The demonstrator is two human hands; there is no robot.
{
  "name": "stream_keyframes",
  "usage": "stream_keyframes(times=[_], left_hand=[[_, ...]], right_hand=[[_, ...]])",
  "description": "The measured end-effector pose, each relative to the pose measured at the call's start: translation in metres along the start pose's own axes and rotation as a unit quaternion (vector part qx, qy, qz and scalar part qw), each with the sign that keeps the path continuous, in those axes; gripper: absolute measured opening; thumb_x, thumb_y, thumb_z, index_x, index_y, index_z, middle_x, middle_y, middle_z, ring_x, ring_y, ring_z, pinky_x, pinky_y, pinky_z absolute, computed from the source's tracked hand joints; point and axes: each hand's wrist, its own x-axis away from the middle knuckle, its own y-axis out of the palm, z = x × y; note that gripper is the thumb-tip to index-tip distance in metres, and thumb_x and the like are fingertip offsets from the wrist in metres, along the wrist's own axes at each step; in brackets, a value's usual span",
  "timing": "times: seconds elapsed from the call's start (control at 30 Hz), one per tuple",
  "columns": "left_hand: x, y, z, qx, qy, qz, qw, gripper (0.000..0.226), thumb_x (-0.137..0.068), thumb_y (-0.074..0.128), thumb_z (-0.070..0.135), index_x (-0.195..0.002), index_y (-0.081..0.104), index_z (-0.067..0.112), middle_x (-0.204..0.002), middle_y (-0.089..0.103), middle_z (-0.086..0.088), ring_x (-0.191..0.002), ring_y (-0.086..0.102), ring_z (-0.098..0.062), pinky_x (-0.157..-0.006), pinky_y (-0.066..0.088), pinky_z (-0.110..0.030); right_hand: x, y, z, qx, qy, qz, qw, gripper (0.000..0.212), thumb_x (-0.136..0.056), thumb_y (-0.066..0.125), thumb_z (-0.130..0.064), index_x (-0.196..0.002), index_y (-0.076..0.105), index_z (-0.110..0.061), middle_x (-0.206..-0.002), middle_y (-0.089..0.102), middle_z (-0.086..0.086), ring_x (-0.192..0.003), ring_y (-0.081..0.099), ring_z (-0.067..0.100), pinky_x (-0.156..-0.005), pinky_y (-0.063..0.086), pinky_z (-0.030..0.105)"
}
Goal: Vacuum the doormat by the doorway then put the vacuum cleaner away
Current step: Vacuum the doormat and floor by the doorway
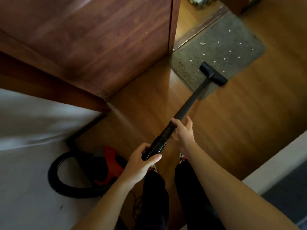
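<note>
A grey doormat (221, 52) lies by the doorway at the upper right, dotted with several white crumbs. The black vacuum nozzle (213, 74) sits on the mat's near edge. Its black wand (191, 100) runs back toward me. My right hand (182, 131) grips the wand's lower end. My left hand (142, 161) holds the ribbed black hose (155, 147) just behind it. The red and black vacuum body (106, 165) rests on the floor at my left, with its hose looping around it.
A dark wooden door or cabinet panel (93, 40) stands at the upper left beside the mat. White fabric (29, 127) fills the left side. A pale ledge (272, 165) runs along the right. My legs and shoes stand on the wooden floor (240, 113).
</note>
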Motion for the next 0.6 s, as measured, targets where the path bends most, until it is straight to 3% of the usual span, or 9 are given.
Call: stream_keyframes(times=[0.1, 0.17, 0.2, 0.33, 0.5, 0.6], left_hand=[[-0.003, 0.003, -0.034, 0.008, -0.039, -0.034, 0.999, 0.032, -0.078, 0.081, 0.039, -0.098, 0.063, 0.022, -0.086, 0.066, 0.004, -0.08, 0.065, -0.013, -0.079, 0.053, -0.029], [-0.006, 0.003, -0.057, 0.011, -0.061, -0.025, 0.998, 0.035, -0.071, 0.081, 0.047, -0.094, 0.063, 0.027, -0.091, 0.067, 0.001, -0.084, 0.066, -0.017, -0.083, 0.052, -0.036], [-0.008, 0.002, -0.068, 0.006, -0.072, -0.026, 0.997, 0.036, -0.07, 0.081, 0.048, -0.094, 0.063, 0.029, -0.096, 0.068, 0.0, -0.088, 0.067, -0.017, -0.085, 0.052, -0.038], [-0.017, -0.001, -0.106, 0.006, -0.116, -0.067, 0.991, 0.04, -0.069, 0.084, 0.046, -0.102, 0.068, 0.028, -0.107, 0.071, 0.002, -0.099, 0.069, -0.015, -0.094, 0.055, -0.043], [-0.027, 0.001, -0.133, 0.028, -0.14, -0.077, 0.987, 0.032, -0.083, 0.081, 0.031, -0.112, 0.068, 0.027, -0.111, 0.069, 0.005, -0.106, 0.065, -0.011, -0.086, 0.052, -0.026], [-0.028, 0.001, -0.147, 0.062, -0.146, -0.071, 0.985, 0.025, -0.087, 0.076, 0.03, -0.11, 0.069, 0.029, -0.105, 0.069, 0.007, -0.102, 0.067, -0.011, -0.086, 0.053, -0.027]], right_hand=[[-0.017, 0.024, 0.029, -0.117, 0.046, 0.036, 0.991, 0.093, -0.088, 0.077, -0.014, -0.152, 0.018, -0.047, -0.118, 0.064, 0.014, -0.081, 0.075, 0.023, -0.068, 0.063, 0.041], [-0.026, 0.032, 0.05, -0.11, 0.041, 0.092, 0.989, 0.088, -0.09, 0.07, -0.002, -0.152, 0.021, -0.042, -0.1, 0.061, 0.012, -0.054, 0.061, 0.014, -0.048, 0.053, 0.028], [-0.03, 0.032, 0.061, -0.09, 0.038, 0.115, 0.989, 0.082, -0.091, 0.066, 0.001, -0.151, 0.025, -0.039, -0.095, 0.058, 0.012, -0.05, 0.055, 0.012, -0.044, 0.049, 0.025], [-0.046, 0.02, 0.106, -0.017, 0.035, 0.155, 0.987, 0.051, -0.093, 0.061, 0.001, -0.136, 0.041, -0.02, -0.09, 0.054, 0.012, -0.05, 0.05, 0.011, -0.042, 0.045, 0.023], [-0.048, 0.009, 0.141, 0.021, 0.009, 0.161, 0.987, 0.049, -0.095, 0.058, 0.001, -0.136, 0.042, -0.021, -0.086, 0.053, 0.009, -0.048, 0.05, 0.01, -0.043, 0.045, 0.024], [-0.046, 0.008, 0.159, 0.071, 0.0, 0.166, 0.984, 0.05, -0.095, 0.058, -0.002, -0.137, 0.043, -0.025, -0.081, 0.053, 0.007, -0.046, 0.052, 0.009, -0.045, 0.048, 0.025]])
